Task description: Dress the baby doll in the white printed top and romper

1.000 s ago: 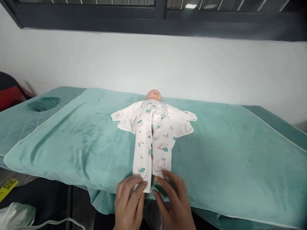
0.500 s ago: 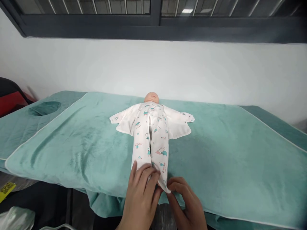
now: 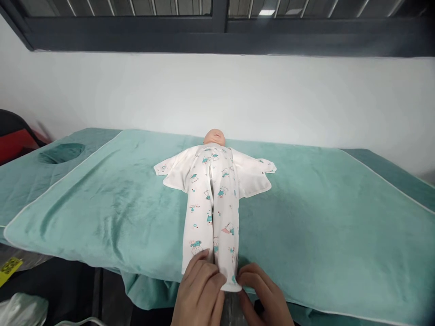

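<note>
Suit (image 3: 226, 217): printed white baby wear on the doll (image 3: 215, 136), face-up mid-bed. Head near the wall (image 3: 217, 95), sleeves out sideways, legs pointing at the person, front cuff at the bed's near edge. Reads light, soft, limp; should crease and twist easily, nothing brittle. Fabric will probably slide on the doll. Best hold: cuff corners or side seams, low pull. Can't tell how far the doll's legs reach inside.

Right hand (image 3: 267, 294): thumb and index pinching the outer corner of the cuff nearer it, other fingers curled. Left hand (image 3: 200, 292): fingers bent, close together, at that cuff's inner corner; thumb grip hidden, can't tell if it pinches. It also covers part of the other leg's hem.

Around: plush green cover (image 3: 316, 226) under it all, rumpled to the left, could drag along with a hard pull. Face hole (image 3: 61, 153) at the left end. Window frame (image 3: 118, 38) above. Low left, off the bed: yellow label (image 3: 11, 269), plastic bag (image 3: 25, 310), pale cable (image 3: 81, 321). Only the hands get in the way at the cuffs.
</note>
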The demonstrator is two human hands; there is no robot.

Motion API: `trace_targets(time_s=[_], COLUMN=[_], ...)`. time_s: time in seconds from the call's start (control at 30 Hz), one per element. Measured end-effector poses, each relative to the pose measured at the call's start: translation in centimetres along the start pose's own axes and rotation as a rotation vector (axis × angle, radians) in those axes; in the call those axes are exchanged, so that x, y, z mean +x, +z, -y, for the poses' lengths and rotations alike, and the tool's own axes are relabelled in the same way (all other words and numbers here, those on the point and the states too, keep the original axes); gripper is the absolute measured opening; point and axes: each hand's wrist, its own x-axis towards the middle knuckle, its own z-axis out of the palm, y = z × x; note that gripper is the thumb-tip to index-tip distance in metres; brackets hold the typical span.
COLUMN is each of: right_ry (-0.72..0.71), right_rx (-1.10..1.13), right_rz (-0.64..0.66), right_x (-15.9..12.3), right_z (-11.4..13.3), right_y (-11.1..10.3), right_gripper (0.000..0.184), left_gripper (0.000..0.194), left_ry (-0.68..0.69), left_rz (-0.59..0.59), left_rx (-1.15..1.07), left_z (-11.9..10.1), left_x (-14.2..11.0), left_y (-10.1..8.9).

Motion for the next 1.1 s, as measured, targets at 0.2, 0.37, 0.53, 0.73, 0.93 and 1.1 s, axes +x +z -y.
trace_targets(time_s=[0.2,0.37,0.53,0.73,0.93,1.1], right_ry=[-0.002,-0.032,0.019,0.105,0.101,0.162], right_rx=[-0.123,-0.167,-0.113,-0.083,-0.390,-0.696], right_rz=[0.146,0.267,0.222,-0.063,0.047,0.377], right_x=[0.1,1.4,3.8,16.2,32.2,37.8], right_z=[0.1,0.4,0.7,-1.9,-6.5,-6.9], right_y=[-1.2,-3.1,-4.7,-4.7,-1.1,0.5], right_gripper=[0.016,0.013,0.023,0.014,0.026,0.030], left_gripper=[0.019,0.015,0.018,0.014,0.020,0.020], left_ry=[0.094,0.062,-0.114,-0.041,-0.137,-0.229], left_rz=[0.053,0.076,0.101,0.123,0.001,-0.125], left_rx=[0.013,-0.134,0.030,-0.024,-0.018,-0.029], left_z=[0.1,1.3,2.7,2.0,1.8,1.9], left_x=[0.5,0.9,0.8,0.2,-0.7,-1.6], left_y=[-0.3,-1.3,-2.2,-1.6,-0.3,1.3])
